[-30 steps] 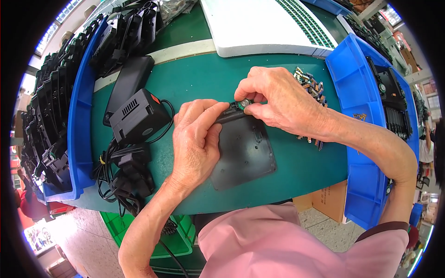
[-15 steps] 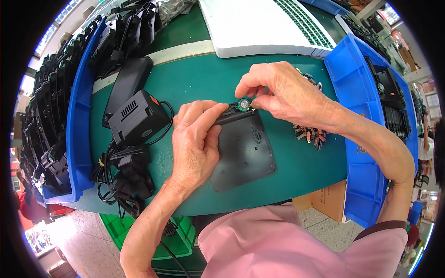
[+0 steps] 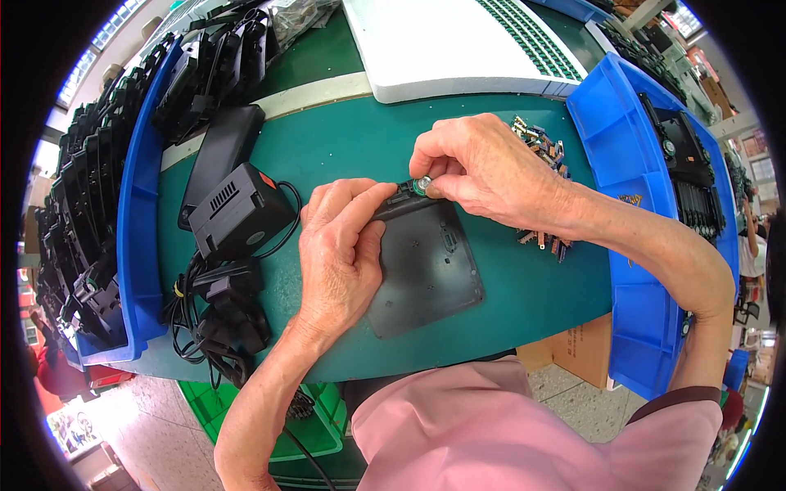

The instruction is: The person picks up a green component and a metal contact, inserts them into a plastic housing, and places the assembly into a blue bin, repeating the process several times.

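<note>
A flat black plastic panel [image 3: 426, 266] lies on the green table [image 3: 524, 295] in front of me. My left hand [image 3: 340, 245] lies on the panel's left side, its fingers pressing on the far left corner. My right hand [image 3: 483, 168] pinches a small round silver part [image 3: 422, 186] at the panel's far edge, next to my left fingertips. A heap of several small metal and brown parts [image 3: 540, 147] lies behind and to the right of my right hand, partly hidden by the wrist.
A black power adapter [image 3: 241, 209] with tangled cables [image 3: 217, 315] sits left of the panel. Blue bins [image 3: 135, 204] of black housings line the left, another blue bin [image 3: 630, 155] stands right. A white foam tray [image 3: 458, 41] is at the back.
My right hand has shifted slightly left and settled the round part at the panel's far edge. My left hand and the panel have barely moved.
</note>
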`<action>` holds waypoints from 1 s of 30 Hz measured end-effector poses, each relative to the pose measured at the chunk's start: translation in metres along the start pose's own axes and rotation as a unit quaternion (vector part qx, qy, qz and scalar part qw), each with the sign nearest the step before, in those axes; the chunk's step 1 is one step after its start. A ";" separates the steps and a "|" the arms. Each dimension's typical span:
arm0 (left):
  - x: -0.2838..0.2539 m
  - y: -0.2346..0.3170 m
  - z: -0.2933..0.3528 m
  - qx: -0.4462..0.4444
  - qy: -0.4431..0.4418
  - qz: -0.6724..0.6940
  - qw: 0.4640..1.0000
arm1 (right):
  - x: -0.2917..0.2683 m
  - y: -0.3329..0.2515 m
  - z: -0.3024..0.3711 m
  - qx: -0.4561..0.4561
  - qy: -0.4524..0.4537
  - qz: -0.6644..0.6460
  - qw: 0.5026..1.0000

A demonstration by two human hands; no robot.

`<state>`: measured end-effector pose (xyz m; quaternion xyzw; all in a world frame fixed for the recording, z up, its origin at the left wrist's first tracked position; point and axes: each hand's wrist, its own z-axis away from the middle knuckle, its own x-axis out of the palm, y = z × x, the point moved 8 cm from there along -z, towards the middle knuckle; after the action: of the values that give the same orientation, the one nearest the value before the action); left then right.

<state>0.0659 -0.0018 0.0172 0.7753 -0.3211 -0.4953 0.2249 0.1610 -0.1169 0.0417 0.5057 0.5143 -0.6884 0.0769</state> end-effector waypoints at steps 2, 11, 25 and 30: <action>0.001 0.001 0.000 -0.001 -0.010 -0.012 1.000 | -0.004 -0.002 0.000 0.022 -0.016 0.001 1.000; 0.001 0.002 0.000 0.001 -0.012 -0.019 1.000 | -0.001 -0.003 0.001 0.005 -0.018 0.054 0.998; -0.001 0.002 -0.002 0.005 -0.022 -0.016 1.000 | -0.017 0.006 0.024 -0.002 -0.088 0.183 0.979; 0.000 0.004 -0.002 -0.003 -0.015 0.002 1.000 | -0.016 0.015 0.048 0.044 -0.150 0.252 0.955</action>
<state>0.0667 -0.0043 0.0207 0.7664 -0.3244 -0.5074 0.2234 0.1484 -0.1685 0.0424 0.5126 0.3222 -0.7365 0.3017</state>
